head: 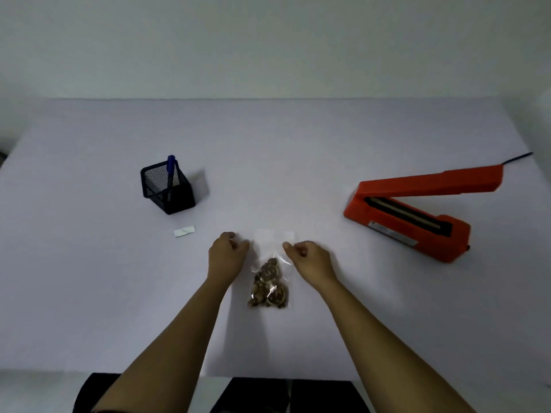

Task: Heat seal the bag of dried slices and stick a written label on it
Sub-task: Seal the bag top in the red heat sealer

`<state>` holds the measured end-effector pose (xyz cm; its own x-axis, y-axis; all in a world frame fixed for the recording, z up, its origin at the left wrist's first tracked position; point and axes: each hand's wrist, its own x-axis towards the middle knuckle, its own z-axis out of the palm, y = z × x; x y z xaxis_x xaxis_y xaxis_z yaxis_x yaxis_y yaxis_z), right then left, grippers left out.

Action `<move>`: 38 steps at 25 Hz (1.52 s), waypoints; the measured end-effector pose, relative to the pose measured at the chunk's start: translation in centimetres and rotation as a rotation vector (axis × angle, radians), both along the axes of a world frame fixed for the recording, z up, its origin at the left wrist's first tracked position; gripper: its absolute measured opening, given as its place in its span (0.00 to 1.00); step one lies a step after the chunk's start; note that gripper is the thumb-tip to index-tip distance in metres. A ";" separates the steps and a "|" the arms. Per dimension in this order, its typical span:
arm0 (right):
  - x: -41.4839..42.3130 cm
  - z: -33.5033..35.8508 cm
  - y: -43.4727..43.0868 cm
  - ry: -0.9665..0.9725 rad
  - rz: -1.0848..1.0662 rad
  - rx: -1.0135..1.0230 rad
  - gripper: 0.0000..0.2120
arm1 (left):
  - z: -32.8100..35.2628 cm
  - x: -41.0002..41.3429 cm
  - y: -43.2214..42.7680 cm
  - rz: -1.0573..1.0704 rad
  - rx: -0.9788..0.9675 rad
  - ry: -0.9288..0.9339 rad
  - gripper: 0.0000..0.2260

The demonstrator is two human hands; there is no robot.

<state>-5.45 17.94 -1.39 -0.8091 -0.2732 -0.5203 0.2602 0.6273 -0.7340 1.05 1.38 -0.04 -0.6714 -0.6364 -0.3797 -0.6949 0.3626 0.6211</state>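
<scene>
Pale lilac tabletop against plain wall; left hand and right hand loosely curled, flanking clear plastic bag of brown dried slices; grasp indeterminate.

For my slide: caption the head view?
Both hands pinch the bag beside the open sealer.

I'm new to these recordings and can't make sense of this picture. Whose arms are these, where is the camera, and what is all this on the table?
The one picture comes from a camera worn on a person's head, looking down. The left hand and right hand pinch the sides of a clear bag of dried slices lying on the white table. At right an orange heat sealer stands open. At left are a mesh holder with a blue pen, and a small label.
</scene>
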 end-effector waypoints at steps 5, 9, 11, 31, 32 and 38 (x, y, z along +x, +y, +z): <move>0.0 -0.7 -2.0 -0.004 -0.087 -0.181 0.06 | -0.9 0.0 0.1 -0.019 0.111 0.030 0.20; 0.4 -0.5 -1.3 -0.036 -0.148 -0.343 0.04 | -0.9 0.0 -0.2 -0.142 0.231 0.068 0.09; 0.5 -0.4 -0.5 -0.044 -0.181 -0.353 0.05 | -0.9 -0.1 0.0 -0.164 0.369 0.118 0.04; -3.7 3.0 19.5 -0.095 -0.593 -0.478 0.03 | -0.2 -8.5 19.1 -0.454 0.817 0.174 0.11; -3.8 3.0 19.7 -0.102 -0.605 -0.496 0.04 | -0.1 -8.7 19.6 -0.428 0.822 0.188 0.10; -3.8 2.2 19.5 -0.051 -0.659 -0.506 0.06 | 0.1 -9.8 20.2 -0.346 0.804 0.219 0.10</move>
<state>-9.25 37.43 0.81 -0.8639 0.0378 -0.5022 0.4992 -0.0684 -0.8638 -8.71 21.62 0.06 -0.8858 0.0169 -0.4638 -0.4637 -0.0721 0.8830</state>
